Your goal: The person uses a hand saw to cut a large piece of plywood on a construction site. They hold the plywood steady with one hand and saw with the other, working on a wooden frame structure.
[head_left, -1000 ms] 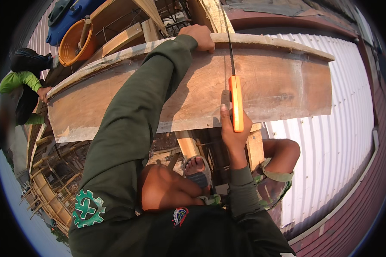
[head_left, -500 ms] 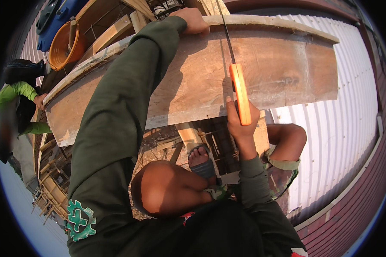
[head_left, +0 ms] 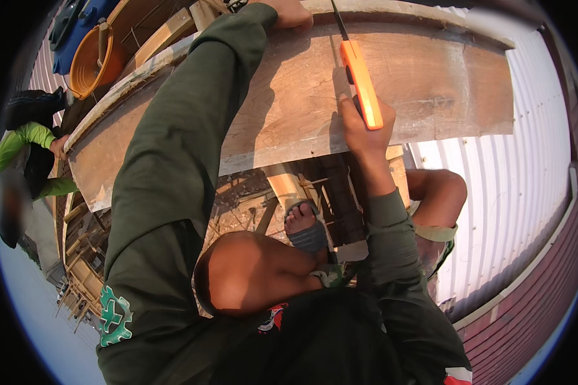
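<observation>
The person's right hand (head_left: 370,131) has its fingers wrapped around the orange handle of a saw (head_left: 362,83), which lies over the wooden panel (head_left: 424,96) a little right of its middle; the hand is by the near edge, and the dark blade points across the batten (head_left: 424,20) along the far edge. The left hand (head_left: 291,15) bears on that batten, left of the blade, its fingertips too unclear to tell how they close; a co-worker's hand (head_left: 59,147) touches the panel's far left corner, near an orange bucket (head_left: 83,76).
</observation>
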A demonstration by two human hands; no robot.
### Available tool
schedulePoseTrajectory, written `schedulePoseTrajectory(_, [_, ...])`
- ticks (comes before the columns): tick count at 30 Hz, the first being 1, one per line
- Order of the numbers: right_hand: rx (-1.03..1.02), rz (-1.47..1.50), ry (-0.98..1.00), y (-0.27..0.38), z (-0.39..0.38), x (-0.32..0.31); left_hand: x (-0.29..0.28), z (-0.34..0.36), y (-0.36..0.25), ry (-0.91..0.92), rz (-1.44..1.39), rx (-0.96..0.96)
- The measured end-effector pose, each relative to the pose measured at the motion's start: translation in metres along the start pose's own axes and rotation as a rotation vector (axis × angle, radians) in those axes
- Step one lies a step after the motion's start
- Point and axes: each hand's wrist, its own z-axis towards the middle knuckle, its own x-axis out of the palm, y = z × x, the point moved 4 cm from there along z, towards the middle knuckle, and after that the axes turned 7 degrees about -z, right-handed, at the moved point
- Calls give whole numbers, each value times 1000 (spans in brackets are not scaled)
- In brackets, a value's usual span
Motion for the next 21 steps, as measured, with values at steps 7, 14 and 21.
schedulePoseTrajectory(7, [-47, -58, -28, 6, -17, -8, -5, -9, -5, -69, 82, 26])
schedulePoseTrajectory(14, [7, -22, 2, 7, 7, 7, 1, -15, -1, 7, 14, -34])
schedulePoseTrajectory(21, [-10, -23, 6, 3, 18, 10, -12, -26, -11, 64, 51, -121])
